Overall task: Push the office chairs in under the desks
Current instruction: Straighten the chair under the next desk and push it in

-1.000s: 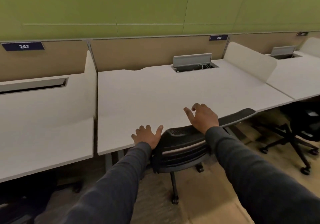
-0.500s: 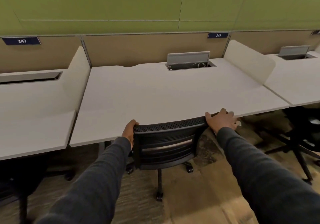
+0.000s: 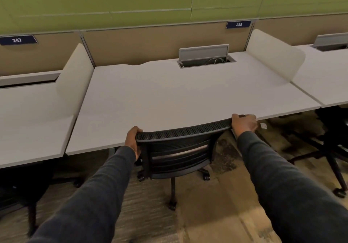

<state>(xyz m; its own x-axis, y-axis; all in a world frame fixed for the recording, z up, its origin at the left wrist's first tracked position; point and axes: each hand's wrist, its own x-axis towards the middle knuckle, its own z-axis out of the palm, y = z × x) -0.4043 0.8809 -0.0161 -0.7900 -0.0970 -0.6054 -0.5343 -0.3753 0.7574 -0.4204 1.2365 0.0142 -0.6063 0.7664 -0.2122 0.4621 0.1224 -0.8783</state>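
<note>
A black mesh-backed office chair (image 3: 178, 152) stands at the front edge of the middle white desk (image 3: 178, 96), its seat hidden beneath the desktop and its backrest top touching the edge. My left hand (image 3: 132, 141) grips the backrest's left top corner. My right hand (image 3: 243, 123) grips the right top corner, fingers curled over the rim. The wheeled base shows on the carpet below.
A second black chair (image 3: 335, 148) stands under the right desk (image 3: 327, 77); another dark chair (image 3: 28, 186) sits under the left desk (image 3: 32, 122). White dividers (image 3: 273, 54) separate the desks. An open cable box (image 3: 205, 58) lies at the middle desk's back. Carpeted floor lies around me.
My hands moved from resting on top of the angled backrest to gripping its two corners. The chair turned square to the desk and sits closer under it.
</note>
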